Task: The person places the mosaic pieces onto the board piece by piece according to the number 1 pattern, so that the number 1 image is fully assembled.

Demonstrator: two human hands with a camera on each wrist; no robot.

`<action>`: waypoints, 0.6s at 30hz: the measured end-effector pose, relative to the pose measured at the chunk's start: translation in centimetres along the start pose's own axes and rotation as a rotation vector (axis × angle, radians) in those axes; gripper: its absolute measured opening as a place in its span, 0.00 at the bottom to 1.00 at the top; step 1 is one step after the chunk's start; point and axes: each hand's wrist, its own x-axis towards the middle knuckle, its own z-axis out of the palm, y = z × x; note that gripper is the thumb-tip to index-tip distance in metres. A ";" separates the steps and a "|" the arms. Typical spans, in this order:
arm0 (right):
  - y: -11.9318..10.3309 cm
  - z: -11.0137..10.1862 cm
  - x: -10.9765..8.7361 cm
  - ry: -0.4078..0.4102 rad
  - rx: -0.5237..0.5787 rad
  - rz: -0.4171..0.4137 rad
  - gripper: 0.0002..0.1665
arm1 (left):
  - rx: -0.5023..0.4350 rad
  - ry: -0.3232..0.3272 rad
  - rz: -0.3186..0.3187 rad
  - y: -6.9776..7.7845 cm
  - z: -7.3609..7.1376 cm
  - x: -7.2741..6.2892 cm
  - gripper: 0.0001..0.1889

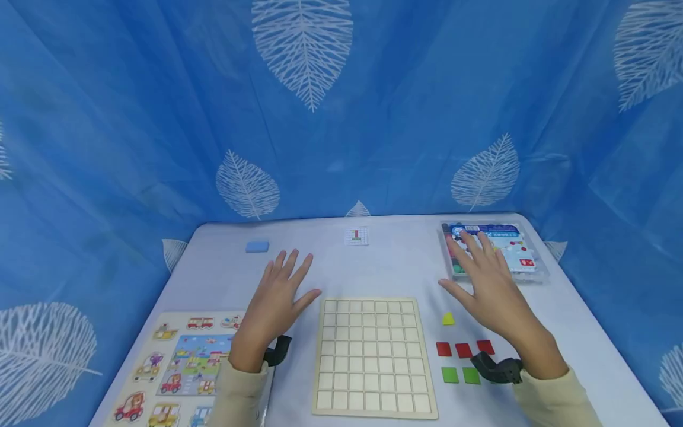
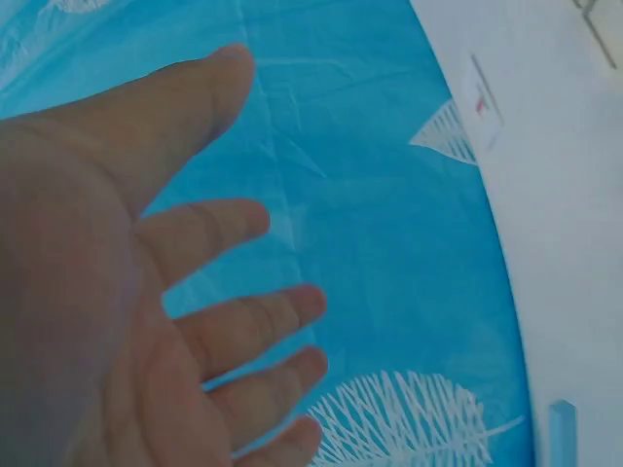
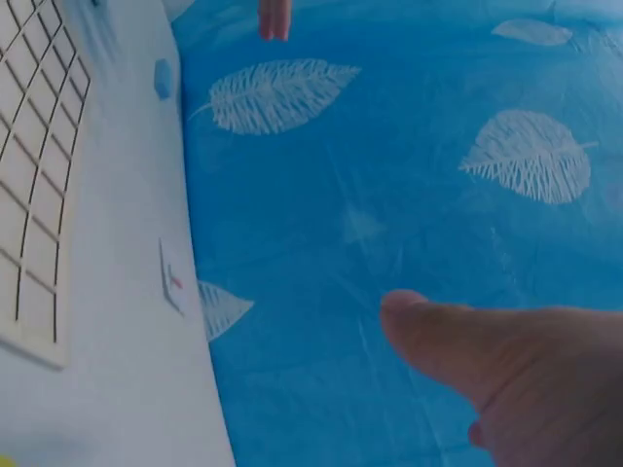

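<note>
My left hand (image 1: 276, 305) is raised over the table with its fingers spread, between the picture puzzle board (image 1: 160, 353) and the wooden grid board (image 1: 373, 356). In the left wrist view the palm of that hand (image 2: 146, 321) shows nothing in it. On the other side, my right hand (image 1: 488, 290) is held up with fingers apart, its fingertips overlapping the clear plastic case (image 1: 525, 252) in the head view. Close below it lie a yellow triangle (image 1: 448, 319), several red squares (image 1: 463, 350) and two green squares (image 1: 450, 375).
Toward the back of the white table (image 1: 299, 237) lie a blue block (image 1: 257, 247) and a small card (image 1: 356, 236) with a red and green figure on a grid. A blue curtain (image 1: 373, 148) with white leaf prints encloses the back and sides.
</note>
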 end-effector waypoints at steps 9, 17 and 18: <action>2.5 1.7 -2.6 0.060 0.064 0.038 0.36 | -0.123 -0.002 0.022 -0.7 1.3 -3.1 0.29; 5.2 4.6 -4.0 -0.115 0.182 0.153 0.28 | -0.181 -0.005 -0.043 -0.1 3.1 -5.2 0.27; 5.5 5.0 -4.1 -0.135 0.196 0.163 0.27 | -0.185 -0.012 -0.051 0.0 3.3 -5.3 0.26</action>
